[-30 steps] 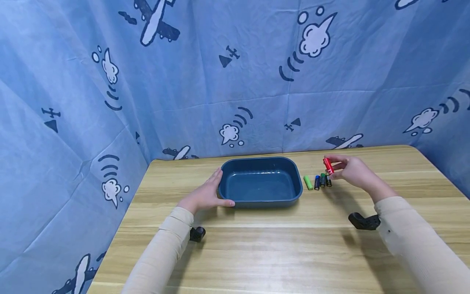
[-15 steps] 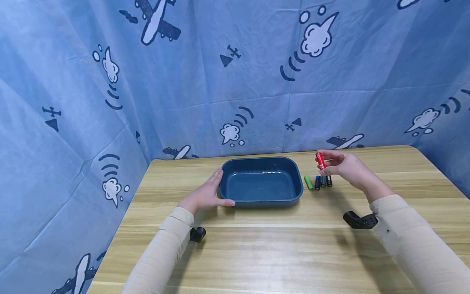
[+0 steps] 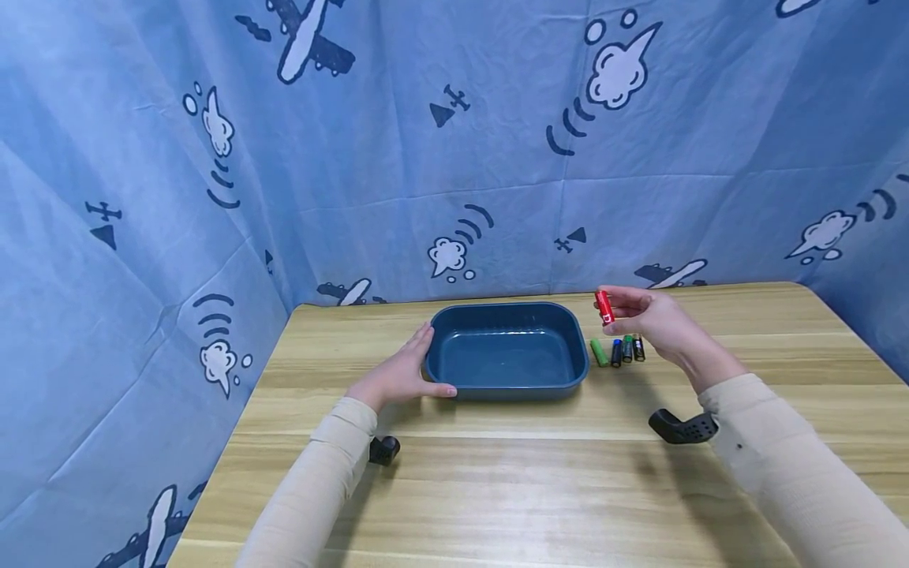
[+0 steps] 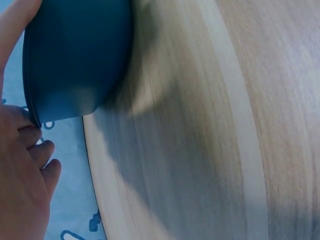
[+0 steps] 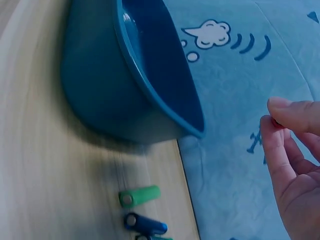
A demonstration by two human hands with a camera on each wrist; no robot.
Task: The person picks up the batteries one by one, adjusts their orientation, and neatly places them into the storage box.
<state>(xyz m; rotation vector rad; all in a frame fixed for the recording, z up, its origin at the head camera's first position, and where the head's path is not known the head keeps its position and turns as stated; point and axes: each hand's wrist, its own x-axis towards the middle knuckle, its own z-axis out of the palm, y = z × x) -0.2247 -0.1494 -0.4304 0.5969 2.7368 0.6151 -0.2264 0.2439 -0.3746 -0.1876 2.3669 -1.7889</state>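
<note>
In the head view a dark blue rectangular basin [image 3: 507, 392] sits on the wooden table. My left hand [image 3: 395, 375] holds its left front corner, thumb along the front and fingers at the left rim. My right hand [image 3: 656, 322] pinches a red battery [image 3: 605, 308] between thumb and fingertips, raised above the table, right of the basin. In the right wrist view only a sliver of red shows at the fingertips. Beneath that hand lie a light green battery [image 3: 600, 353], a blue-ended one [image 3: 616, 353], a dark green-ended one [image 3: 628, 349] and a black one [image 3: 638, 348].
A blue curtain [image 3: 398, 158] printed with planes and clouds hangs behind the table [image 3: 511, 481] and at its sides. Black wrist-worn pieces stick out under the left sleeve [image 3: 384, 450] and right sleeve [image 3: 683, 427].
My right hand has carried the red battery leftward and slightly up, toward the basin's right side, uncovering more of the batteries below. My left hand stays at the basin's corner.
</note>
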